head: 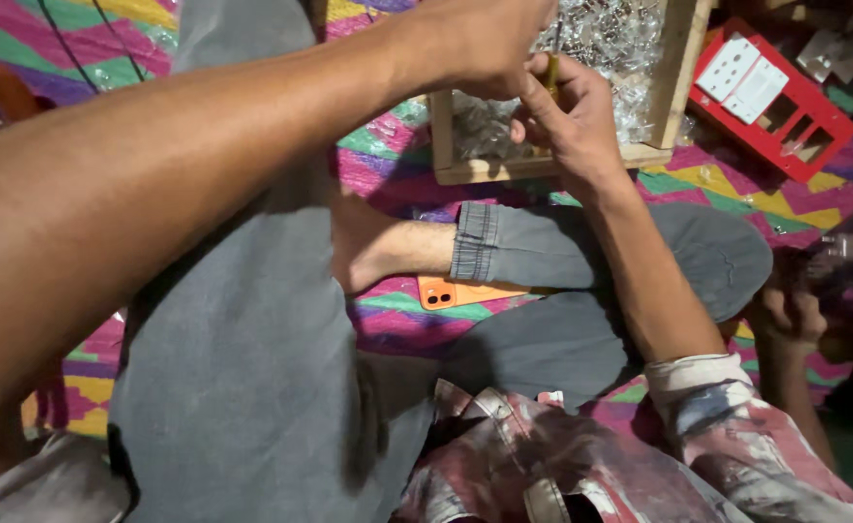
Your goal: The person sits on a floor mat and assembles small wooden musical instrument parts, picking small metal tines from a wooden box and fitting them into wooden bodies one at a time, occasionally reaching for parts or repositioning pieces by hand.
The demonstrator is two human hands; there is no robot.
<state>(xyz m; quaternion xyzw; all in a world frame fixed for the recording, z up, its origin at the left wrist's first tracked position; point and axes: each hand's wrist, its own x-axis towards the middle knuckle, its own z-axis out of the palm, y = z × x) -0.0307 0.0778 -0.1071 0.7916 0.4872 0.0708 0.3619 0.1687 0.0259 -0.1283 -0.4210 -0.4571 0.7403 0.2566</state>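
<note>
Two hands meet above one wooden tray (673, 68). The left hand (480, 39) is curled shut over something I cannot make out. The right hand (572, 121) pinches one thin yellow-handled tool (551, 73), mostly hidden between the fingers, so its tip does not show. The tray holds a heap of small clear bits, too many and too blurred to count, and the top edge cuts it off. Right of it lies one red switch plate (785, 107) with two white rockers. One orange phone (465, 291) sits half under a grey trouser leg on the zigzag mat (397, 324). Another person's hand (790, 315) shows dimly at far right.
</note>
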